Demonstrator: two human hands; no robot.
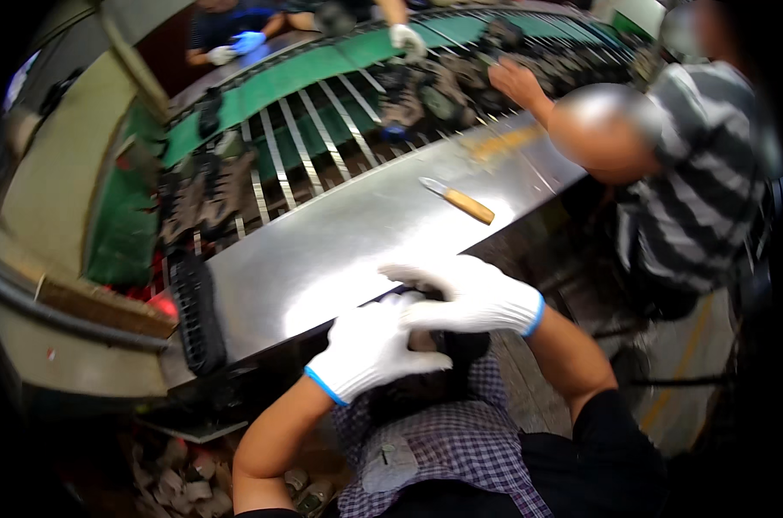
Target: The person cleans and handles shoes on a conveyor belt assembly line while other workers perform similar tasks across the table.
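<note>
Both my hands wear white knit gloves with blue cuffs and come together over the near edge of the steel table [305,255]. My left hand [370,341] curls inward, its thumb stretched toward the right. My right hand [473,293] arches across from the other side, fingers bent and overlapping the left ones. Something dark shows between and below the gloves; its kind is hidden by them. Beyond the right hand lies a knife [460,202] with a wooden handle, its blade toward the far left. A black shoe sole [198,312] rests at the table's left end.
Behind the table runs a slatted metal rack [298,138] with a green belt [296,73]; brown shoes [439,95] stand on it. A co-worker in a striped shirt [689,173] reaches in from the right. Other people work across the line. Scraps [180,475] lie at lower left.
</note>
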